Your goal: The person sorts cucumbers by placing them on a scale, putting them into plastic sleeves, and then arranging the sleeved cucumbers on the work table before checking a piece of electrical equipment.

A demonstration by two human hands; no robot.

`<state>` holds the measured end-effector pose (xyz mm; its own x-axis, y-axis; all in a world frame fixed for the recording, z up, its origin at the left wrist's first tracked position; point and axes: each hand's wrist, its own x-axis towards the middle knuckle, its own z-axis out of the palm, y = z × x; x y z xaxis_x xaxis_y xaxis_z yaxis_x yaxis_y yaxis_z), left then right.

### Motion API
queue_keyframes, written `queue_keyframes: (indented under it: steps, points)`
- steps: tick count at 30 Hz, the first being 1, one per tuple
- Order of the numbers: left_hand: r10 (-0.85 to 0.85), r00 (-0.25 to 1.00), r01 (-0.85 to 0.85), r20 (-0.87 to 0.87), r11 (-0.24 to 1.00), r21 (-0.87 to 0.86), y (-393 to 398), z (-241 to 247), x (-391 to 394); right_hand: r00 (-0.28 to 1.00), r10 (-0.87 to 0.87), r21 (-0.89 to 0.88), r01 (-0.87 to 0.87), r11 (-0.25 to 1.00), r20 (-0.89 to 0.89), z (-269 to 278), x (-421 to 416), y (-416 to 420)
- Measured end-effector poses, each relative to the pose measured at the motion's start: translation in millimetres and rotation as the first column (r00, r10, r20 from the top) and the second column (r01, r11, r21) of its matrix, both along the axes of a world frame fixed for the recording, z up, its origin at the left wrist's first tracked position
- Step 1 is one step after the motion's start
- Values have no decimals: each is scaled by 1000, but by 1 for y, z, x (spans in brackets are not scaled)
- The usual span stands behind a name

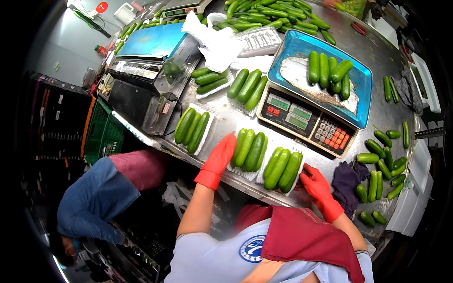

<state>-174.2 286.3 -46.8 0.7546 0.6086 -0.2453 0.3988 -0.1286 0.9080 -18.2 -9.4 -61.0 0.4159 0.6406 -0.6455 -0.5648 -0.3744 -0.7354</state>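
Two white foam trays of cucumbers lie side by side at the table's near edge. My left hand (220, 157), in a red rubber glove, lies along the outer side of the left tray's cucumbers (249, 150). On the opposite side, my right hand (320, 191), gloved alike, has its fingers at the outer edge of the right tray's cucumbers (283, 169); its fingertips are partly hidden. The two trays sit between my hands. Just beyond them is a digital weighing scale (297, 116), with several loose cucumbers (324, 70) on its blue pan (361, 78).
More filled trays (193, 129) stand to the left, beside a wrapping machine (152, 70). Stacked empty trays (260, 40) and a cucumber pile (269, 14) lie at the back. Loose cucumbers (384, 166) and a dark cloth (348, 185) occupy the right. A co-worker (95, 198) bends at lower left.
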Motion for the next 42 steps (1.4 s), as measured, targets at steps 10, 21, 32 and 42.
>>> queue_keyframes:
  steps: [10,21,32,42]
  points:
    - [94,994,-77,-56,963,257,35,-7,-13,988,142,85,-136,987,-65,11,-11,47]
    - [169,977,-89,-130,879,469,19,34,2,984,97,97,-83,992,-150,6,-11,31]
    - [-256,952,193,166,927,320,-35,119,149,968,71,146,-36,989,-242,14,2,0]
    - [-390,895,346,-215,307,887,-86,106,331,986,30,246,11,969,-162,46,19,-15]
